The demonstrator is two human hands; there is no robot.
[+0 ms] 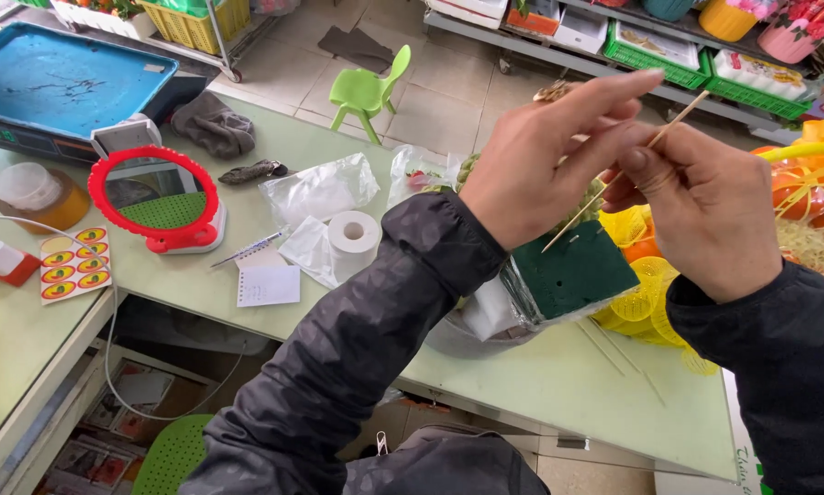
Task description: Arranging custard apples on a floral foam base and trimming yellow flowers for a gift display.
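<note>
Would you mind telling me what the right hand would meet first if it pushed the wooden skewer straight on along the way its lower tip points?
Most likely the dark green floral foam block: the wooden skewer, pinched by the right hand and left hand, has its lower tip just at the block's top edge. Depth is uncertain.

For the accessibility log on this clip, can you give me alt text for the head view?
Both hands, the left hand and right hand, pinch a thin wooden skewer above a dark green foam block on a pale green table. A red-framed mirror and a paper roll lie to the left.
</note>
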